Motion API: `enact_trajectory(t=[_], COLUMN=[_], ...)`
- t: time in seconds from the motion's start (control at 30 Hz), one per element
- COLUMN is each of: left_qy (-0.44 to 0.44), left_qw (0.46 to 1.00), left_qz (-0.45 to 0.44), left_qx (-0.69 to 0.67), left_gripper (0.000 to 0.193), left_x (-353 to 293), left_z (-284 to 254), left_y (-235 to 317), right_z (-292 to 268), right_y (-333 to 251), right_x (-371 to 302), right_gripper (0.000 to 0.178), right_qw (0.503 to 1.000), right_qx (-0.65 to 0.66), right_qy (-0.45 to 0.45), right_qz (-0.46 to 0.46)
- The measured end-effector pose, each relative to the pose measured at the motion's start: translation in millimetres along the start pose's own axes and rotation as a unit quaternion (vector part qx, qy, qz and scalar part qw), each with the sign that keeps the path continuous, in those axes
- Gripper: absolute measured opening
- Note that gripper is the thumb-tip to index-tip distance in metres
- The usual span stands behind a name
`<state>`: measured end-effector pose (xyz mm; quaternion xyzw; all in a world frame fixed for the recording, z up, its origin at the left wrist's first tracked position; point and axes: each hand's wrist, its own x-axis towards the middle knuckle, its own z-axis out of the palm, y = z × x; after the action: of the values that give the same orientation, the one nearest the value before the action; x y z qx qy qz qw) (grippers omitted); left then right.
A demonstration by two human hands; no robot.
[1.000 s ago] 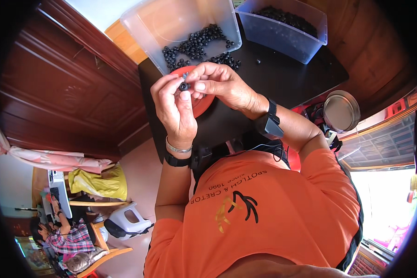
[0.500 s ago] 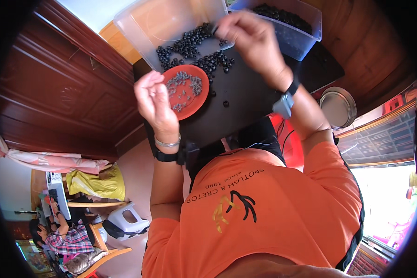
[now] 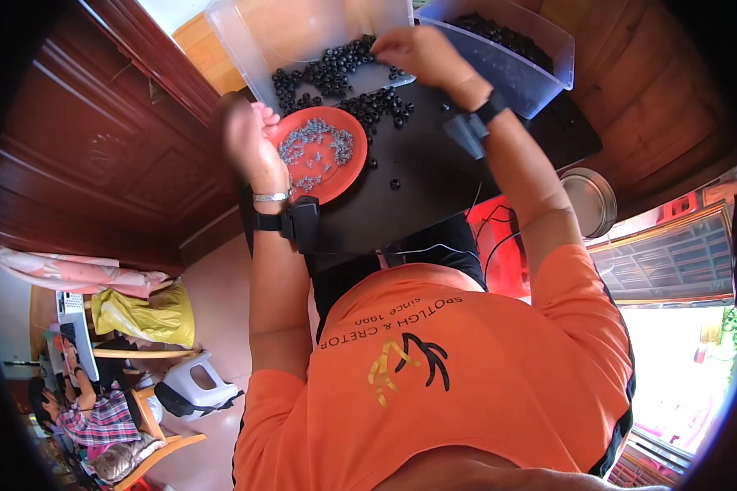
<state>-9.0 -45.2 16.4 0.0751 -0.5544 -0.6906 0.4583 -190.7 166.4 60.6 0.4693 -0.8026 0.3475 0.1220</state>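
My left hand (image 3: 250, 143) hovers at the left rim of a red dish (image 3: 348, 176) holding several small grey screws (image 3: 315, 147). I see the hand from its back with the fingers curled, and what they hold is hidden. My right hand (image 3: 418, 53) reaches forward into a clear plastic tray (image 3: 246, 49), fingertips down among several black rings (image 3: 327, 74). Some rings spill onto the black tabletop (image 3: 418, 196). Both wrists carry black bands.
A second clear bin (image 3: 540, 78) with more black pieces stands at the back right. A round metal tin (image 3: 590, 200) sits right of the table, above a red stool (image 3: 491, 237). Dark wooden panelling (image 3: 98, 147) runs along the left. Another person (image 3: 98, 417) sits at the lower left.
My hands were together at the dish a second ago. The right hand has since gone forward into the clear tray, and the left hand has dropped to the dish's left rim.
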Motion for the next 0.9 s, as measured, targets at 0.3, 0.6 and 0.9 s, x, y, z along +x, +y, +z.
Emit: enact_trajectory(t=[0.3,0.6,0.9], left_qy=[-0.031,-0.083,-0.118], left_qw=[0.999,0.992,0.977], left_qz=[-0.009,-0.052,-0.17], left_qx=[0.043,0.077,0.045], left_gripper=[0.012,0.014,0.018], left_x=[-4.5,-10.5,-17.8], left_z=[-4.9,-0.6,6.8], left_y=[-18.4,-16.8,-10.4], right_z=[91.3,86.5,78.0], right_y=[8.3,32.8,-12.2], right_x=[3.9,-5.5,-1.9], right_gripper=[0.017,0.014,0.016], right_qw=[0.958,0.967,0.878], right_qx=[-0.235,-0.209,0.458], right_qy=[-0.157,-0.121,-0.139], right_qz=[-0.053,-0.079,0.0])
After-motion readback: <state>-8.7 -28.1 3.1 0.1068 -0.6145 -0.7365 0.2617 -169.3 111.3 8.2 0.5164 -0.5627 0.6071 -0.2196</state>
